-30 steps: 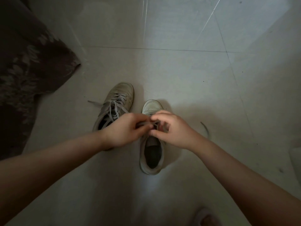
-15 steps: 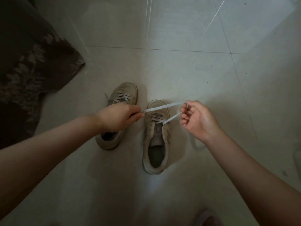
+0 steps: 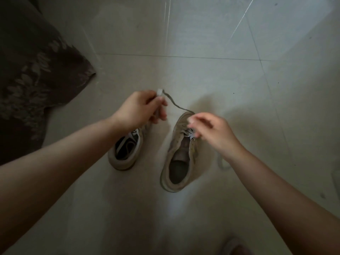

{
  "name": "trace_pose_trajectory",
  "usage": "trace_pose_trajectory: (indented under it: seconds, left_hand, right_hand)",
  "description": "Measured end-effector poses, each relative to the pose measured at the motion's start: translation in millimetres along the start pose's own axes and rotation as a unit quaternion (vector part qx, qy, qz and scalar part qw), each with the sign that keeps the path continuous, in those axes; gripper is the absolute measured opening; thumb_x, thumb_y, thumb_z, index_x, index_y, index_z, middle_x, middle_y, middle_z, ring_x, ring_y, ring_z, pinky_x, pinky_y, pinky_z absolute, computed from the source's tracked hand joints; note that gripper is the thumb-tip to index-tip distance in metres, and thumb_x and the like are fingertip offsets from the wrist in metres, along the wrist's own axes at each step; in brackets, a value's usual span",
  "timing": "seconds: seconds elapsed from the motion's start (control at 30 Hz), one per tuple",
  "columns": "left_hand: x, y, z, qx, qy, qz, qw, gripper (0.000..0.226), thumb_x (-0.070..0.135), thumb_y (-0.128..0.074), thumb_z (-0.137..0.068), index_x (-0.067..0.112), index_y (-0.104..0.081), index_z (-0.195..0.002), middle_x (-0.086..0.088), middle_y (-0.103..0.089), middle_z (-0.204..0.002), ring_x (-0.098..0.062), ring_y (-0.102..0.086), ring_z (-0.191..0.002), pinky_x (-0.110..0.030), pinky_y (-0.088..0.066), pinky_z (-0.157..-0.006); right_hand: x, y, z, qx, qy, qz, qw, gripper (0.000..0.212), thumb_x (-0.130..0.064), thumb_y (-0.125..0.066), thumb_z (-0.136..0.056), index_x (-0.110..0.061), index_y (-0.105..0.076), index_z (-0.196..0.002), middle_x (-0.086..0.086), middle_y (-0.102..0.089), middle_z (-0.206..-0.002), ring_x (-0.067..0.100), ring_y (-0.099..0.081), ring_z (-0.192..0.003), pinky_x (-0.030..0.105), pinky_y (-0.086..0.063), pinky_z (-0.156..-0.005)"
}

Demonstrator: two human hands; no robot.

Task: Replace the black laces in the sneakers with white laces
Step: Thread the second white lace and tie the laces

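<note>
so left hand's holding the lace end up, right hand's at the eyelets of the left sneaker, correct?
Not quite. In the head view the right hand is at the eyelets of the right sneaker, not the left one. The left hand does hold the lace end up.

Note the floor (image 3: 202,74): pale grey-beige glossy tiles divided by thin dark grout lines, with white streaks of reflected light in the upper right of the frame. Identify the cloth (image 3: 33,80) at the upper left by its dark brown ground and lighter tan leaf pattern. Both sneakers read as dull beige: the left sneaker (image 3: 125,153) shows a black interior and white laces; the right sneaker (image 3: 179,157) shows a grey-brown interior. The lace (image 3: 176,105) running to the left hand (image 3: 139,109) is pale grey-white, brightest at its tip
</note>
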State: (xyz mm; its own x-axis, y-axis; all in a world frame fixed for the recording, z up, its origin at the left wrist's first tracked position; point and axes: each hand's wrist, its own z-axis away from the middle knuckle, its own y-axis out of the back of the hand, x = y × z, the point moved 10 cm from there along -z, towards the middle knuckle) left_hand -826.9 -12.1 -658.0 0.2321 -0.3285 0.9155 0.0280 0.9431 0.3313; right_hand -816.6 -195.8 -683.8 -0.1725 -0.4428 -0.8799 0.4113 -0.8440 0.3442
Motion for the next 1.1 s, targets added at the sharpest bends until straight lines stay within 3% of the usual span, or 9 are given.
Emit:
trace_pose_trajectory:
  seconds: [0.07, 0.2, 0.33, 0.43, 0.53, 0.6, 0.77, 0.9, 1.1]
  left_hand:
    - [4.1, -25.7, -4.4, -0.044, 0.050, 0.158, 0.985, 0.024, 0.016, -0.040, -0.101, 0.007, -0.058, -0.090, -0.004, -0.064, -0.067, -0.013, -0.062, -0.059, -0.018, -0.051, -0.053]
    - [6.7, -45.8, -10.0, -0.056, 0.086, 0.291, 0.951, 0.026, 0.019, -0.037, -0.101, 0.006, -0.058, -0.093, -0.006, -0.065, -0.074, -0.013, -0.063, -0.062, -0.019, -0.052, -0.056]
    - [-6.7, -42.6, -3.4, -0.045, 0.079, 0.167, 0.982, 0.029, 0.039, -0.048, -0.095, 0.014, -0.062, -0.102, 0.000, -0.068, -0.098, -0.012, -0.066, -0.096, -0.028, -0.056, -0.080]
    - [-8.3, -62.9, 14.7, -0.146, 0.052, 0.063, 0.986, 0.027, 0.030, -0.058, -0.091, 0.008, -0.069, -0.100, -0.003, -0.072, -0.088, -0.010, -0.068, -0.084, -0.019, -0.055, -0.070]
    - [-11.1, -69.1, 19.4, -0.138, 0.047, 0.066, 0.987, 0.014, 0.010, -0.063, -0.088, -0.001, -0.069, -0.096, 0.003, -0.070, -0.069, -0.002, -0.064, -0.062, -0.013, -0.050, -0.060]
    - [-18.0, -69.3, 19.4, -0.118, 0.077, 0.075, 0.987, 0.003, 0.006, -0.064, -0.086, 0.005, -0.066, -0.089, 0.008, -0.068, -0.062, 0.000, -0.062, -0.058, -0.011, -0.049, -0.056]
    - [-52.1, -52.4, 16.9, 0.002, 0.160, 0.128, 0.979, 0.018, -0.002, -0.068, -0.080, 0.001, -0.060, -0.096, -0.009, -0.071, -0.087, -0.015, -0.067, -0.079, -0.012, -0.052, -0.060]
    - [-76.0, -48.7, 20.8, 0.047, 0.206, 0.175, 0.962, 0.027, -0.002, -0.074, -0.075, 0.004, -0.063, -0.099, -0.003, -0.070, -0.086, -0.011, -0.067, -0.081, -0.023, -0.056, -0.076]
    - [-91.3, -62.8, 23.6, 0.061, 0.229, 0.211, 0.948, 0.018, -0.001, -0.075, -0.074, 0.010, -0.064, -0.085, -0.002, -0.071, -0.084, -0.003, -0.066, -0.072, -0.011, -0.052, -0.069]
  right_hand:
    - [-13.4, -39.8, 3.5, -0.139, 0.012, -0.002, 0.990, 0.014, -0.018, -0.065, -0.087, -0.015, -0.063, -0.100, -0.005, -0.067, -0.085, 0.005, -0.065, -0.068, 0.014, -0.044, -0.055]
    - [-27.3, -45.5, -2.1, -0.132, 0.043, 0.022, 0.990, 0.015, -0.007, -0.055, -0.093, 0.005, -0.062, -0.097, -0.008, -0.066, -0.069, -0.001, -0.059, -0.051, 0.014, -0.042, -0.049]
    - [-17.9, -23.3, -6.7, -0.072, -0.014, -0.098, 0.992, 0.022, -0.019, -0.047, -0.099, -0.008, -0.065, -0.092, 0.014, -0.070, -0.085, 0.016, -0.055, -0.056, 0.018, -0.040, -0.049]
    - [-12.2, -18.8, -7.4, -0.053, -0.048, -0.212, 0.975, 0.025, -0.021, -0.044, -0.100, -0.008, -0.064, -0.091, 0.015, -0.068, -0.084, 0.014, -0.050, -0.051, 0.018, -0.037, -0.045]
    - [-13.0, -25.2, -5.6, -0.067, -0.061, -0.214, 0.973, 0.025, -0.022, -0.043, -0.100, -0.007, -0.063, -0.097, 0.005, -0.073, -0.089, 0.008, -0.046, -0.044, 0.018, -0.038, -0.044]
    - [-13.5, -25.6, -5.8, -0.063, -0.053, -0.178, 0.981, 0.024, -0.023, -0.045, -0.099, -0.008, -0.064, -0.102, 0.001, -0.074, -0.095, 0.008, -0.047, -0.044, 0.018, -0.038, -0.045]
    - [6.4, -1.2, -16.7, -0.001, -0.035, 0.033, 0.999, 0.014, -0.029, -0.061, -0.090, -0.018, -0.065, -0.097, -0.003, -0.070, -0.091, 0.007, -0.060, -0.057, 0.018, -0.045, -0.057]
    - [31.8, -8.3, -9.2, -0.026, -0.005, 0.270, 0.962, 0.014, -0.023, -0.067, -0.084, -0.032, -0.066, -0.074, -0.013, -0.055, -0.070, 0.006, -0.052, -0.067, 0.025, -0.041, -0.067]
    - [18.5, -26.5, -2.8, -0.006, 0.050, 0.376, 0.925, 0.011, -0.029, -0.066, -0.082, -0.026, -0.075, -0.087, -0.014, -0.037, -0.064, 0.008, -0.042, -0.072, 0.024, -0.030, -0.054]
